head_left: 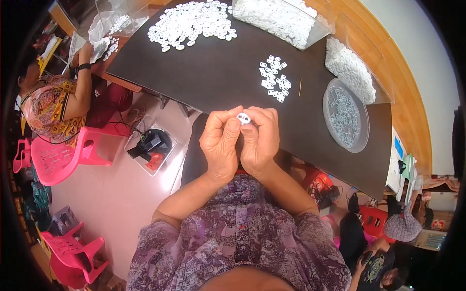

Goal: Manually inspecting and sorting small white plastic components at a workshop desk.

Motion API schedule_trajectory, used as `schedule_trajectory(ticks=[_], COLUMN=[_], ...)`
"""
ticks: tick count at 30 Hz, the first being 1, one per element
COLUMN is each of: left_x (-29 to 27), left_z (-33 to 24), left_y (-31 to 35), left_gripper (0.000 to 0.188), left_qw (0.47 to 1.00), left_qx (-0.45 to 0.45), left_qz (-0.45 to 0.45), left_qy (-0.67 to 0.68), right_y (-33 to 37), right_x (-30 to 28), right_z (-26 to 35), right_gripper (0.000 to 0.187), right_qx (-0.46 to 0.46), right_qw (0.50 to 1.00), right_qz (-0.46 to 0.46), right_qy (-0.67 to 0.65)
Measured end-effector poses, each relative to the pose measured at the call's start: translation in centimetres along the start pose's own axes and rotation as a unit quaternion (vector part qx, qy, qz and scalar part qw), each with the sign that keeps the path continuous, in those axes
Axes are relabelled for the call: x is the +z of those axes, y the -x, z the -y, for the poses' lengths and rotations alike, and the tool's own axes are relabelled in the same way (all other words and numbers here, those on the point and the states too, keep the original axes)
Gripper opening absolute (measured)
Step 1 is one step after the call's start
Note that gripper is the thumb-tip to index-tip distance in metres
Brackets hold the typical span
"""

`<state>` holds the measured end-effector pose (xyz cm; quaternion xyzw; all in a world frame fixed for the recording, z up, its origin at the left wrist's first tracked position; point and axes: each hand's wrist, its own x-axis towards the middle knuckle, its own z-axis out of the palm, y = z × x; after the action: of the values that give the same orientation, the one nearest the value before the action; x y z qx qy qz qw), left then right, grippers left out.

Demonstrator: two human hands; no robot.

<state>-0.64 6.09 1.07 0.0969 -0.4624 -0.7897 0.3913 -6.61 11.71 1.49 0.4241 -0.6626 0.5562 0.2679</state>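
Between the fingertips of both my hands is a small white oval plastic piece (243, 118) with two dark holes. My left hand (222, 145) pinches it from the left, thumb and forefinger closed. From the other side my right hand (260, 140) grips it, its fingers curled in. Both hands are held close together in front of my body, by the near edge of the dark table (208, 72). Beyond them on the tabletop lies a small group of white pieces with holes (275, 77). A thin yellowish stick (300, 88) rests to its right.
A large heap of white oval pieces (191, 24) covers the far left. Clear bins of white parts (276, 19) stand at the back and right. A round tub (346, 116) holds thin grey metal pieces, perhaps screws. A seated person (63, 104) works at left, near pink chairs (63, 157).
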Motion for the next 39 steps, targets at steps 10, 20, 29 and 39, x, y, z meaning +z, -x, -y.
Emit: schedule_trajectory(ticks=[10,20,29,39], left_x=[0.2,0.4,0.4,0.4], left_z=[0.6,1.6,1.6,1.4], left_y=[0.0,-0.6,-0.6,-0.9], left_gripper=[0.022,0.019,0.019,0.019], left_qw=[0.99,0.966,0.978,0.985], left_qx=[0.043,0.14,0.112,0.096], left_qz=[-0.001,0.006,0.002,-0.016], left_qy=[-0.133,-0.216,-0.176,-0.14], right_y=[0.4,0.3,0.3,-0.2], right_x=[0.3,-0.6,-0.3,-0.2], right_z=[-1.0,-1.4,-1.8,-1.4], right_gripper=[0.015,0.014,0.015,0.022], right_qx=[-0.014,-0.025,-0.034,-0.039], right_qw=[0.999,0.999,0.999,0.999], right_qz=[-0.03,-0.018,-0.021,0.013], right_qy=[0.002,0.011,0.018,0.02])
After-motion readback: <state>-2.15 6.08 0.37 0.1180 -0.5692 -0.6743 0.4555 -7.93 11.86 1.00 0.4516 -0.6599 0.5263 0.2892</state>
